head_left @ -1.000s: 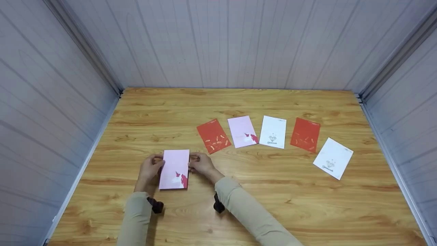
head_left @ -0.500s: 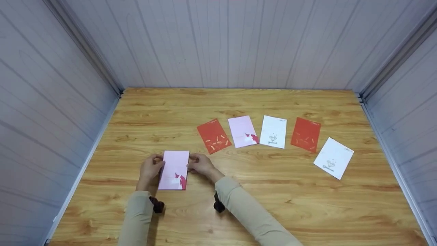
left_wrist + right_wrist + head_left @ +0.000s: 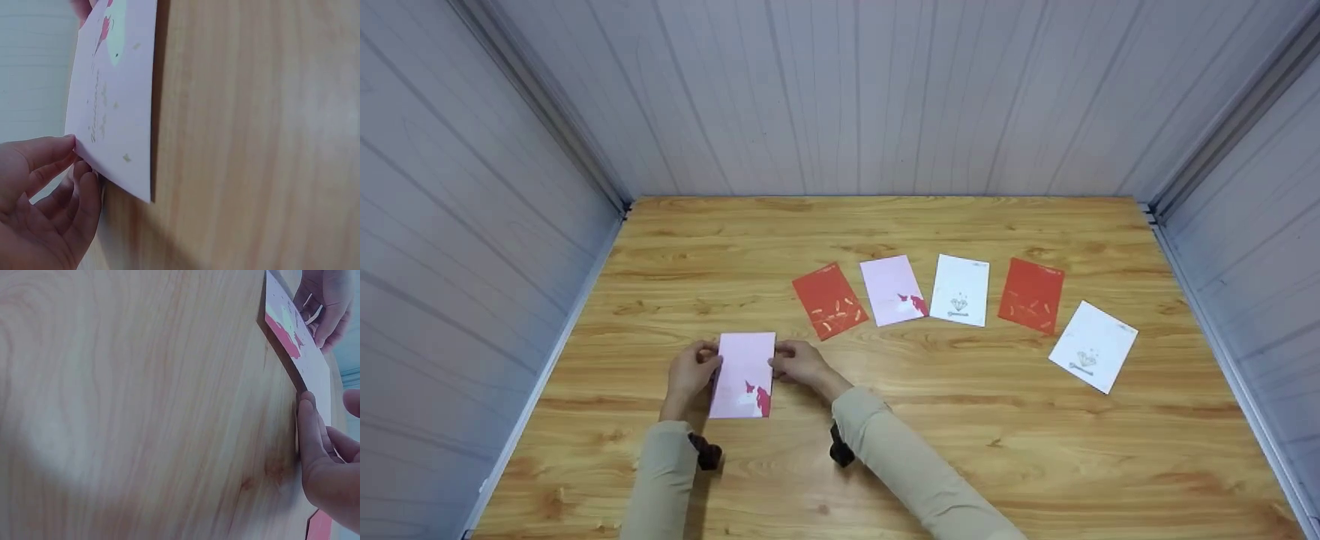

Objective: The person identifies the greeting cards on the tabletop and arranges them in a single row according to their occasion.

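Observation:
A pink card [image 3: 741,367] with a white and magenta unicorn lies between my two hands on the left part of the table. My left hand [image 3: 688,373] pinches its left edge; in the left wrist view the thumb touches the rim of the card [image 3: 115,112] and curled fingers sit below. At the opposite edge my right hand [image 3: 808,365] pinches the card, its other fingers partly hidden. A shadow runs along the card's edge in both wrist views, and whether its whole underside touches the table cannot be told.
Right of my hands, several cards lie in a loose arc: a red one [image 3: 830,301], a pink unicorn one [image 3: 894,289], a white diamond one [image 3: 960,289], another red one [image 3: 1031,295] and another white one [image 3: 1093,347]. Panel walls [image 3: 840,97] enclose the wooden table [image 3: 960,450].
The pink card has shifted very slightly toward the front, its tilt changing a little, with both hands staying at its edges. The other cards have not moved.

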### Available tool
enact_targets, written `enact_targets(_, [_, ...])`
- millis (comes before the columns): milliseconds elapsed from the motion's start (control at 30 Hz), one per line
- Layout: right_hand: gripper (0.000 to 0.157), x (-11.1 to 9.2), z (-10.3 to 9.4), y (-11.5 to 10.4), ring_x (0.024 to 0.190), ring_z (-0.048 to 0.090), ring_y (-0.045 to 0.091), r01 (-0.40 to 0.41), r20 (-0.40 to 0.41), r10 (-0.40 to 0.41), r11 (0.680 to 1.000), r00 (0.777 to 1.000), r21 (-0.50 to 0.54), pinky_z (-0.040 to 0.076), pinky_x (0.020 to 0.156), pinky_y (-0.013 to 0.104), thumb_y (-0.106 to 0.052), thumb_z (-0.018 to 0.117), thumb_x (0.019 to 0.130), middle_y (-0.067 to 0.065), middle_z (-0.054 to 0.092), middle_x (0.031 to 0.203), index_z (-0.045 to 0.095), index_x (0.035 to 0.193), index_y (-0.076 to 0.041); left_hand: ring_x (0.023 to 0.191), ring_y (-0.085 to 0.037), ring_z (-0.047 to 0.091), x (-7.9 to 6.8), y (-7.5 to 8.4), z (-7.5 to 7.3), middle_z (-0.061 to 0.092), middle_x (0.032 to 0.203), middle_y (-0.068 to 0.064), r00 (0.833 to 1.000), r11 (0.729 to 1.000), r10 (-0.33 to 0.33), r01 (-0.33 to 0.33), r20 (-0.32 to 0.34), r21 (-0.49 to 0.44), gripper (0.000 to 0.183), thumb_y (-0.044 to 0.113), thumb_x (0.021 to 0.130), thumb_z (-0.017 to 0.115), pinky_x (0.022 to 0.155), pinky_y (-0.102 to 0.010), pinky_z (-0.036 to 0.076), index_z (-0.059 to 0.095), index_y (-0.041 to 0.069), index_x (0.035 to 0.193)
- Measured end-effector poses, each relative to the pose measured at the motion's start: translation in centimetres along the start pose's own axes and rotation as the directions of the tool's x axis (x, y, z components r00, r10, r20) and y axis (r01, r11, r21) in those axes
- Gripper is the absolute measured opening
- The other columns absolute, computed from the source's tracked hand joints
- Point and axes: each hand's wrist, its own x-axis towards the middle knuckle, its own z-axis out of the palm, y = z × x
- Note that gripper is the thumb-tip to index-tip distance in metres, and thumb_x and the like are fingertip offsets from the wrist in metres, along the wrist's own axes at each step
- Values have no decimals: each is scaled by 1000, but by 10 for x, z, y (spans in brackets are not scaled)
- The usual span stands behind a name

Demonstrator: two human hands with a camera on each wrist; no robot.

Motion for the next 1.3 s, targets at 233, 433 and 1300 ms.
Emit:
enact_targets(233, [38,1,-1,0,78,59,26,1,30,-2,1000,1000,16,48,68,32,-5,54,84,15,59,91,48,120,7,80,-25,52,1,2,1,56,92,-13,998,999,-52,52,27,-9,23,9,85,55,63,-31,42,57,2,107])
enact_targets(433, [39,1,-1,0,80,59,27,-18,37,16,999,999,33,48,69,32,-5,54,85,14,58,92,46,120,8,81,-25,51,0,2,1,55,92,-13,999,999,-49,49,20,2,24,9,84,56,66,-33,41,56,1,108])
enact_targets(1300, [31,-16,-18,-5,84,59,34,68,-48,-65,997,997,48,48,69,37,-1,49,87,21,55,100,47,116,10,70,-22,49,-4,9,2,54,84,-11,998,999,40,-40,-42,3,26,11,83,58,56,-30,39,57,1,106])
